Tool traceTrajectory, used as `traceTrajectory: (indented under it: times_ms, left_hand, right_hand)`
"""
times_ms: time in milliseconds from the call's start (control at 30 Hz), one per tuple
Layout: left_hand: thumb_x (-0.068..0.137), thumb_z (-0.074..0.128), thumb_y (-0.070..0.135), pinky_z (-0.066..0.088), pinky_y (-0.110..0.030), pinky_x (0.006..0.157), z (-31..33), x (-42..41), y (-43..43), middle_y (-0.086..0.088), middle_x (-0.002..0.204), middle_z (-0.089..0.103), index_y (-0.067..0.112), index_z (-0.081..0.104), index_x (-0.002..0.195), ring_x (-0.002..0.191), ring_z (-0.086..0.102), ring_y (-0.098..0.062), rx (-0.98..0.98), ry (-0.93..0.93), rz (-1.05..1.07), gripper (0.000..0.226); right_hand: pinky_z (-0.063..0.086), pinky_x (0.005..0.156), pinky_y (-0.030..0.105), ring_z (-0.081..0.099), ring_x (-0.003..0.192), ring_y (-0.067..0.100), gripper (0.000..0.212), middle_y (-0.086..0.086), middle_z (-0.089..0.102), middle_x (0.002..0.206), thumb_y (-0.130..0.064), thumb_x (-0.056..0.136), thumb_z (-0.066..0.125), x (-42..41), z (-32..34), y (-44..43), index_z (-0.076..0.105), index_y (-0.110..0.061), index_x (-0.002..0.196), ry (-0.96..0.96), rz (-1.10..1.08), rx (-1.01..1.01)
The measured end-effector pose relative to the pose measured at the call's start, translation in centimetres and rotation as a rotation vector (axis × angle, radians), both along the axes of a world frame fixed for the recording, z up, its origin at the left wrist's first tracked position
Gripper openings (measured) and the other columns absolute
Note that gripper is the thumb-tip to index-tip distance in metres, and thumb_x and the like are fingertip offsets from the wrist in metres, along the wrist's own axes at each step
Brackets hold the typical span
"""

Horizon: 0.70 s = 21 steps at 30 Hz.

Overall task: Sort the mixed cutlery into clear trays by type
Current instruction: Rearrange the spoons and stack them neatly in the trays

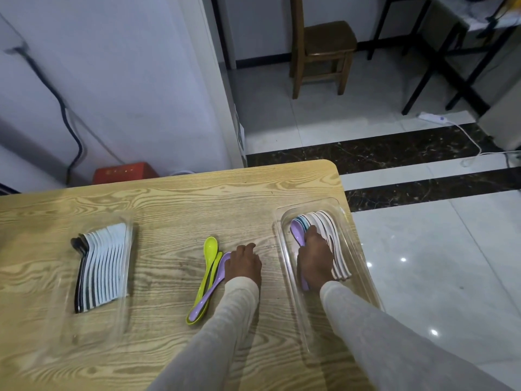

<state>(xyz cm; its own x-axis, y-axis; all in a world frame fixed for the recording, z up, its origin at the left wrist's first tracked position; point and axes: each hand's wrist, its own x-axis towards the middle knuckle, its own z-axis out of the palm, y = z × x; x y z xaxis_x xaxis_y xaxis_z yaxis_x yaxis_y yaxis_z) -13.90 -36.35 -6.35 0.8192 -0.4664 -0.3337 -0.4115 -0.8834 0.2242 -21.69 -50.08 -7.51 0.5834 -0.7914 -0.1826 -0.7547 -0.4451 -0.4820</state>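
A light, wood-grain tabletop [174,210] is seen across the lower left of the view. Beyond the tabletop's far right corner a brown wooden chair [324,49] is set on the tiled floor. Behind the tabletop's far edge a red box [124,172] is partly hidden.

Along the tabletop's right edge a long clear plastic tray [355,266] is laid. Towards the tabletop's left side a second clear plastic tray [93,331] is placed, well apart from the first. In this left-side tray a fanned stack of white and dark spoons [104,266] is lodged in the far half.

In the right-edge tray a row of pale pink and white spoons [329,235] is lined up, with a blue one among them. A purple plastic soup spoon [297,232] is set at the row's left. The right hand [315,258] is laid over that spoon's handle and the row, with its fingers bent downward. Whether the handle is gripped or only pressed cannot be told.

At the tabletop's middle, two lime-green plastic spoons [210,249] and a loose purple plastic spoon [208,294] are nested together. The far end of the loose purple plastic spoon is covered by the left hand [244,263], whose fingers are curled round it. Both arms are covered by cream sleeves [220,334].
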Motion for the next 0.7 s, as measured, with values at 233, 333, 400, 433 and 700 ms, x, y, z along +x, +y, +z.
traceTrajectory:
  times_ms: [233, 333, 400, 433, 700]
  left_hand:
    - [0.097, 0.035, 0.026, 0.028, -0.031, 0.105, -0.7, 0.3, 0.3, 0.004, 0.140, 0.040, 0.024, 0.034, 0.139, 0.127, 0.040, -0.017, 0.004, -0.070, -0.047, 0.043]
    - [0.097, 0.034, 0.028, 0.021, -0.030, 0.109, -0.7, 0.4, 1.0, 0.006, 0.148, 0.032, 0.026, 0.031, 0.141, 0.135, 0.032, -0.014, 0.001, -0.109, -0.044, 0.044]
    - [0.097, 0.033, 0.030, 0.016, -0.030, 0.112, -0.6, 0.5, 1.7, 0.007, 0.152, 0.026, 0.027, 0.028, 0.143, 0.139, 0.026, -0.011, 0.004, -0.130, -0.045, 0.046]
    - [0.098, 0.032, 0.030, 0.015, -0.031, 0.113, -0.5, 0.7, 2.0, 0.007, 0.153, 0.024, 0.027, 0.027, 0.143, 0.140, 0.023, -0.010, 0.001, -0.137, -0.040, 0.046]
    - [0.095, 0.035, 0.034, 0.014, -0.035, 0.115, -0.2, 0.3, 6.8, 0.008, 0.154, 0.020, 0.029, 0.022, 0.145, 0.140, 0.022, -0.013, 0.105, -0.139, 0.016, 0.052]
  right_hand:
    - [0.034, 0.061, 0.026, 0.064, 0.086, 0.027, 0.011, 0.007, 0.062, 0.097, -0.006, 0.092, 0.046, 0.1, -0.5, -0.2, 0.055, -0.011, 0.098, 0.089, 0.025, -0.074]
    - [0.039, 0.064, 0.029, 0.063, 0.085, 0.027, 0.015, 0.006, 0.060, 0.098, -0.018, 0.096, 0.045, -0.1, -0.6, -0.2, 0.057, -0.011, 0.095, 0.093, 0.044, -0.078]
    - [0.040, 0.065, 0.030, 0.063, 0.084, 0.027, 0.018, 0.006, 0.060, 0.098, -0.023, 0.097, 0.044, -0.2, -0.4, -0.1, 0.058, -0.011, 0.095, 0.110, 0.061, -0.074]
    - [0.042, 0.067, 0.030, 0.063, 0.086, 0.027, 0.020, 0.007, 0.060, 0.099, -0.024, 0.097, 0.043, -0.3, -0.1, -0.1, 0.058, -0.010, 0.096, 0.120, 0.070, -0.069]
    - [0.035, 0.063, 0.029, 0.062, 0.090, 0.028, 0.022, 0.004, 0.063, 0.103, -0.025, 0.096, 0.044, 1.0, 4.2, 2.5, 0.061, -0.016, 0.106, -0.136, 0.054, -0.036]
